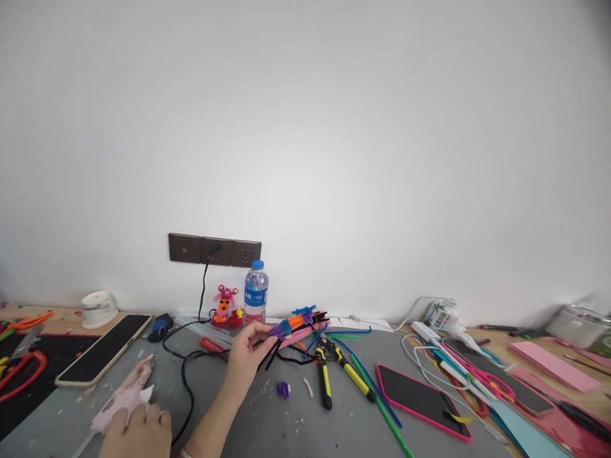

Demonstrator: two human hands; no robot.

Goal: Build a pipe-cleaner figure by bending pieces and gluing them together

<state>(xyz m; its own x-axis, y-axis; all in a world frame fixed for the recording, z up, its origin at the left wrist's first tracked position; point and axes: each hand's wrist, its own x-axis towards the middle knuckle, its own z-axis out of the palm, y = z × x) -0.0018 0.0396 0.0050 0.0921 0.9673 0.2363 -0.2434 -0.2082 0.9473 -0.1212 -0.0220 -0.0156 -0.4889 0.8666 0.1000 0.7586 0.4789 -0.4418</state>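
Note:
At the lower left my left hand (pixel 139 431) is closed with curled fingers over the near end of a stained pink hot glue gun (pixel 125 395), which lies on the grey mat (pixel 267 426); the grip itself is hidden under the hand. My right hand (pixel 252 351) is raised a little at the middle and pinches a figure of orange, purple and blue pipe cleaners (pixel 296 323) by its left end. Black and pink pipe cleaners are around and behind it. Pliers with yellow-black handles (pixel 329 362) lie open just right. A small purple coil (pixel 283 389) rests nearer me.
A water bottle (pixel 256 296) and a red-pink figure (pixel 223 310) stand by the wall. The black cord (pixel 186 381) loops between the hands from the socket (pixel 216 251). Phones (pixel 102 350), red-handled scissors (pixel 26 375), a pink-cased phone (pixel 420 401) and green pipe cleaners (pixel 382 410) lie around.

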